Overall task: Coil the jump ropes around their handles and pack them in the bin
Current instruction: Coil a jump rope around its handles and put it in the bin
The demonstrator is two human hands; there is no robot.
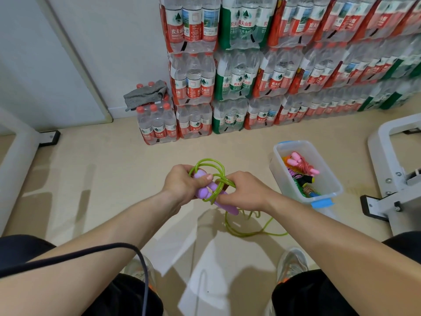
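Purple handles [206, 193] half covered by left hand [182, 181], right hand [242, 190] fingertips hidden behind green rope [219, 166] loops, bottle packs [296, 69] cut off at top and right, bin [278, 156] lower contents too jumbled to tell

The jump rope cord [208, 166] was seen to be translucent lime green, and its handles [202, 192] pale lilac. The bin [328, 169] was shown as frosted clear plastic with a sky-blue latch [322, 203]; a pink rope [301, 164] was seen inside among orange, black and green ones. The bottle packs [193, 85] were labelled red or green, a cloth [145, 94] was grey, and the floor [102, 167] beige.
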